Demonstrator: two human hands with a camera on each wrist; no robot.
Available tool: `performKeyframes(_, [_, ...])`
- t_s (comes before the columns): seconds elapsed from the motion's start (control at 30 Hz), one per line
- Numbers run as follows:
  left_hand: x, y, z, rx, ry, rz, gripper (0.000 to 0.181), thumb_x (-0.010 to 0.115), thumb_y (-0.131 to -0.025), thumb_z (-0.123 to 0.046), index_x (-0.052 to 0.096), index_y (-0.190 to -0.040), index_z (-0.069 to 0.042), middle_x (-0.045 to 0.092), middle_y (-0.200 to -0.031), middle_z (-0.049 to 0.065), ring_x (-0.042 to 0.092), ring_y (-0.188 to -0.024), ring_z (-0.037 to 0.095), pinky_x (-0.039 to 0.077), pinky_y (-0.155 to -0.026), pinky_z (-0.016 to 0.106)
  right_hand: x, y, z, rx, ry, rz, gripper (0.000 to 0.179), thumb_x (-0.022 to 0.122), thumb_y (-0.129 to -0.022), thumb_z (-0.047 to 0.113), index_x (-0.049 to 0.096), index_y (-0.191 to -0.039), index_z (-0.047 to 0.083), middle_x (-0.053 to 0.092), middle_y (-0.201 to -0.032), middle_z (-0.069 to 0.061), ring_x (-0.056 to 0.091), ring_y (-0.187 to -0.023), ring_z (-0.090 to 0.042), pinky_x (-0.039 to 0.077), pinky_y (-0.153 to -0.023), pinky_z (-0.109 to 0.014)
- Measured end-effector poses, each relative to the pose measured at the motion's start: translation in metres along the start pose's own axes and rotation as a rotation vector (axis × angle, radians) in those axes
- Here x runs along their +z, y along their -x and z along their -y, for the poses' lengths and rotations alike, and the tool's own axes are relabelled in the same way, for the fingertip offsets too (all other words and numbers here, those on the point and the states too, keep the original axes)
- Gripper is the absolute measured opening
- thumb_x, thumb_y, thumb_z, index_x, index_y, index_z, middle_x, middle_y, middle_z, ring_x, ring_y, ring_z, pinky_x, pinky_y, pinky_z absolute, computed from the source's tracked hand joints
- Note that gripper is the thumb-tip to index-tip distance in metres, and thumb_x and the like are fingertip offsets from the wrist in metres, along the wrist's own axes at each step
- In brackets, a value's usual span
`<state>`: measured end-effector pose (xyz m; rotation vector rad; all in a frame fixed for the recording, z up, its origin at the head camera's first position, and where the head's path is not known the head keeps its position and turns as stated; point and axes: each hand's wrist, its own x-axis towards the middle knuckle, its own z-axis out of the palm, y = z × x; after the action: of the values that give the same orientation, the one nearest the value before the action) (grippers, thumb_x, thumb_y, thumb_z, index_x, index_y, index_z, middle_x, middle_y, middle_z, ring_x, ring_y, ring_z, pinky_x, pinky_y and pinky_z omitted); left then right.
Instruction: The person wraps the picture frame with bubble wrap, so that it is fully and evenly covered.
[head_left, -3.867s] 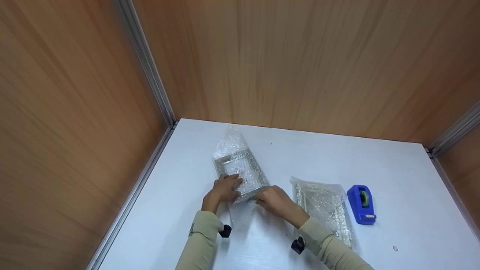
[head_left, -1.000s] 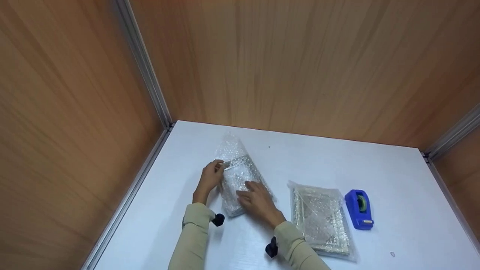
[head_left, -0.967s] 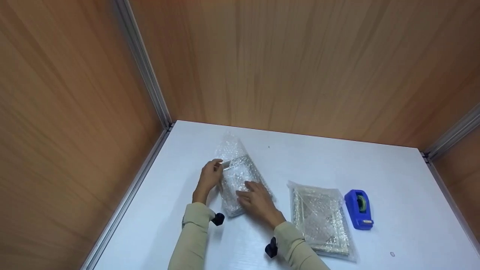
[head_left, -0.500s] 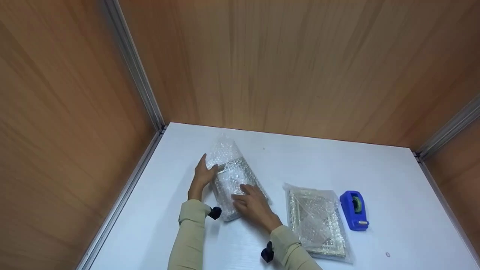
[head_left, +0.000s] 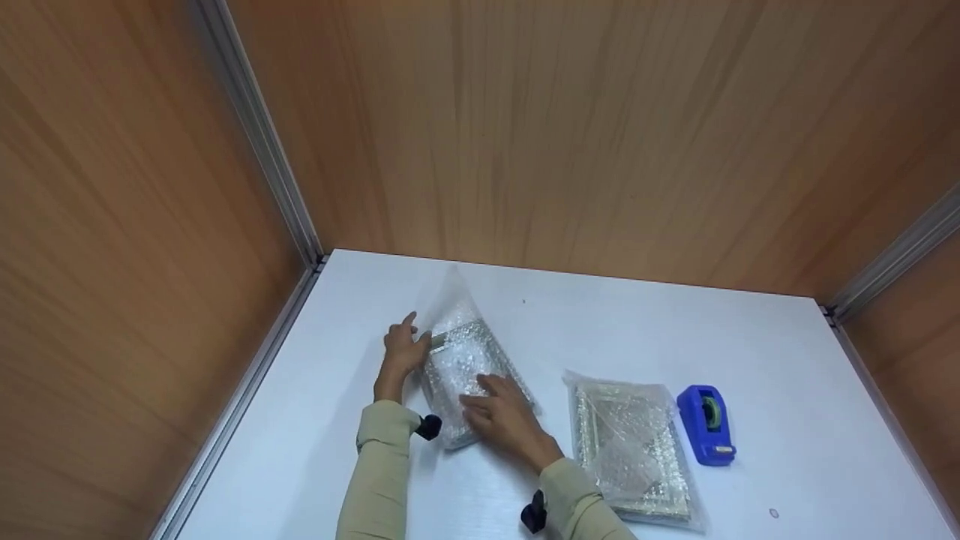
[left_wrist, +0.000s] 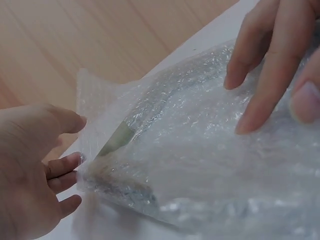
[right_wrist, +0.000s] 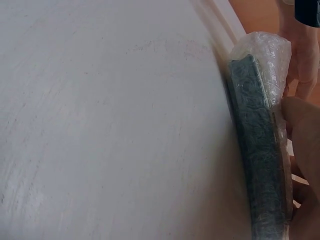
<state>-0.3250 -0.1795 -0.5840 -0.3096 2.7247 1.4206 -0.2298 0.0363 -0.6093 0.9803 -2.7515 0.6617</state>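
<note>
A picture frame (head_left: 450, 336) lies on the white table at an angle, under bubble wrap (head_left: 465, 367) folded over most of its face. My left hand (head_left: 403, 349) is at the far left corner, its fingertips at the wrap's loose end (left_wrist: 97, 107) in the left wrist view; part of that end stands up. My right hand (head_left: 506, 420) rests its spread fingers (left_wrist: 265, 95) on the wrapped face. From the right wrist view, the wrapped frame's side edge (right_wrist: 257, 145) shows beside the right hand, dark through the plastic.
To the right lies a second bubble-wrapped frame (head_left: 634, 450). A blue tape dispenser (head_left: 706, 426) with a green roll stands beside it. A small ring-like mark or scrap (head_left: 774, 514) is near the front right. Wooden panels (head_left: 525, 135) enclose the table (head_left: 757, 352).
The near flap of wrap has been folded up over the frame. My left hand moved from the middle to the far left corner; the far loose end now lifts. The right hand stays on the wrap.
</note>
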Motion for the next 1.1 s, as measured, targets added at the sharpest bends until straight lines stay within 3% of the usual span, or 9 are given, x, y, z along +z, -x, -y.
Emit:
performKeyframes(0.1, [0.003,-0.001,-0.001,0.047,-0.078,-0.006,0.046,0.049,-0.093,-0.024,0.043,-0.137,-0.01,0.044,-0.123,0.019,0.035,-0.118,0.034,0.036,-0.097,0.048,-0.001,0.0,0.0,0.002,0.005,-0.005,0.032,0.053,-0.092,0.034,0.063,-0.119,0.021,0.045,-0.137,-0.015,0.039,-0.127,-0.032,0.025,-0.107,-0.05])
performKeyframes(0.2, [0.006,0.0,-0.002,0.057,-0.087,0.006,0.037,0.049,-0.094,-0.022,0.051,-0.129,-0.011,0.044,-0.13,0.017,0.035,-0.124,0.034,0.033,-0.101,0.05,-0.002,0.001,0.001,0.007,-0.004,0.0,0.032,0.053,-0.092,0.035,0.062,-0.12,0.021,0.045,-0.137,-0.015,0.038,-0.128,-0.031,0.025,-0.107,-0.049])
performKeyframes(0.3, [0.008,0.0,-0.004,0.056,-0.085,0.02,0.035,0.049,-0.094,-0.02,0.049,-0.127,-0.011,0.046,-0.134,0.014,0.038,-0.127,0.033,0.026,-0.106,0.052,-0.002,0.002,0.0,0.002,-0.004,-0.004,0.031,0.053,-0.092,0.034,0.063,-0.119,0.021,0.046,-0.137,-0.015,0.039,-0.127,-0.032,0.025,-0.107,-0.05])
performKeyframes(0.43, [0.011,0.001,-0.01,0.085,-0.123,0.013,0.046,0.051,-0.093,-0.022,0.039,-0.137,-0.014,0.052,-0.129,0.012,0.043,-0.122,0.031,0.016,-0.108,0.055,-0.002,0.001,0.0,-0.01,0.013,-0.017,0.03,0.054,-0.092,0.033,0.064,-0.117,0.021,0.047,-0.135,-0.016,0.04,-0.126,-0.032,0.027,-0.106,-0.05])
performKeyframes(0.53, [0.012,0.001,-0.016,0.125,-0.186,-0.005,0.053,0.051,-0.093,-0.024,0.034,-0.142,-0.02,0.055,-0.118,0.01,0.046,-0.115,0.03,0.019,-0.107,0.055,-0.002,0.001,0.0,-0.024,0.026,-0.026,0.029,0.055,-0.091,0.032,0.065,-0.116,0.021,0.049,-0.133,-0.016,0.042,-0.124,-0.032,0.028,-0.105,-0.05])
performKeyframes(0.7, [0.014,0.002,-0.023,0.159,-0.267,-0.016,0.037,0.05,-0.095,-0.027,0.05,-0.132,-0.027,0.055,-0.112,0.006,0.045,-0.113,0.027,0.02,-0.106,0.054,-0.003,0.001,0.001,-0.032,0.016,-0.024,0.029,0.056,-0.09,0.03,0.066,-0.116,0.021,0.048,-0.134,-0.016,0.041,-0.125,-0.032,0.027,-0.106,-0.05])
performKeyframes(0.87, [0.016,0.006,-0.031,0.181,-0.249,-0.005,0.026,0.048,-0.096,-0.021,0.056,-0.121,-0.017,0.055,-0.128,0.006,0.041,-0.127,0.027,0.006,-0.111,0.056,-0.003,0.0,0.002,-0.035,0.014,-0.019,0.029,0.055,-0.091,0.031,0.065,-0.116,0.021,0.048,-0.134,-0.016,0.041,-0.125,-0.032,0.027,-0.106,-0.051])
performKeyframes(0.97, [0.019,0.008,-0.036,0.197,-0.246,-0.005,0.034,0.049,-0.095,-0.022,0.049,-0.128,-0.016,0.057,-0.124,0.007,0.047,-0.121,0.027,0.004,-0.111,0.054,-0.003,-0.001,0.002,-0.028,0.006,0.0,0.03,0.054,-0.092,0.031,0.064,-0.117,0.02,0.047,-0.135,-0.016,0.039,-0.126,-0.032,0.025,-0.107,-0.051])
performKeyframes(1.1, [0.021,0.011,-0.041,0.259,-0.299,-0.033,0.045,0.052,-0.094,-0.024,0.042,-0.138,-0.025,0.06,-0.11,0.004,0.053,-0.11,0.025,0.01,-0.109,0.057,-0.001,-0.003,0.004,-0.031,0.002,0.017,0.03,0.053,-0.092,0.032,0.064,-0.118,0.02,0.046,-0.136,-0.015,0.038,-0.127,-0.031,0.024,-0.108,-0.049])
